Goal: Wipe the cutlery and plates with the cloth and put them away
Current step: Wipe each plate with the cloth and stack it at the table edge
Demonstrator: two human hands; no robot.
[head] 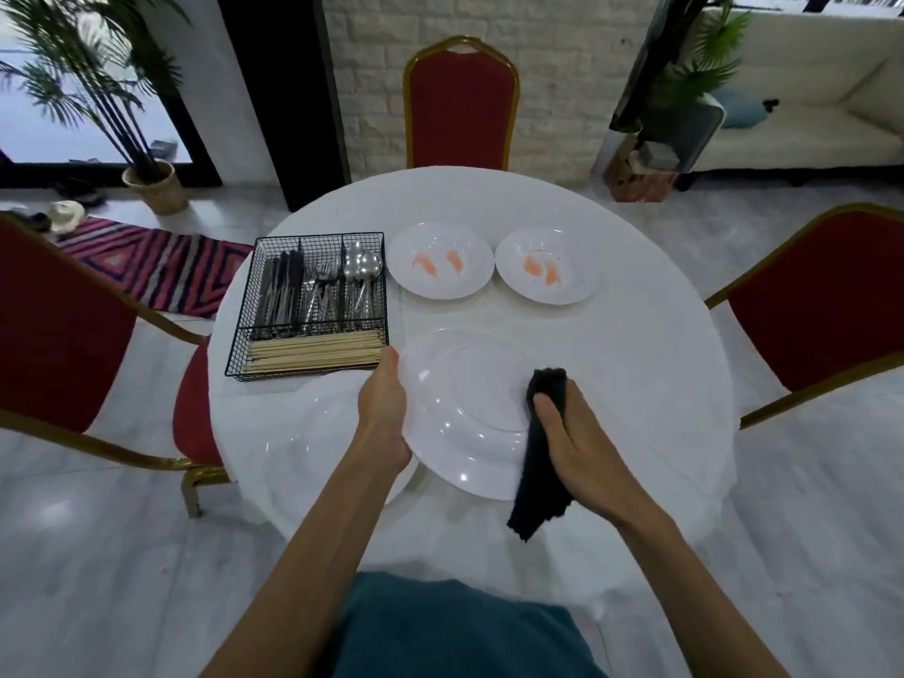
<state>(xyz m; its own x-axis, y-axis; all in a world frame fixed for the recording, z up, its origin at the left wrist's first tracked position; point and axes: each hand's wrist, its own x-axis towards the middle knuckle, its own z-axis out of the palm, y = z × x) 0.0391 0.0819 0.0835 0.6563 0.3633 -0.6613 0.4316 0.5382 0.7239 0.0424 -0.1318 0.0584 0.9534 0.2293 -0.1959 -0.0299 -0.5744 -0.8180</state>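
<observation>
White dinner plate (460,413) tilted | left hand (384,413) grips its rim | right hand (570,433) clutches black cloth (540,457) against it

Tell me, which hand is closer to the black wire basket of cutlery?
Left. The left hand holds the big white plate's rim right beside the black wire basket's near corner; the right hand, holding the black cloth, is across the plate.

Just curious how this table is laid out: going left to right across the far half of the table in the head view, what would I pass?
Basket → stained plate → second stained plate.
</observation>
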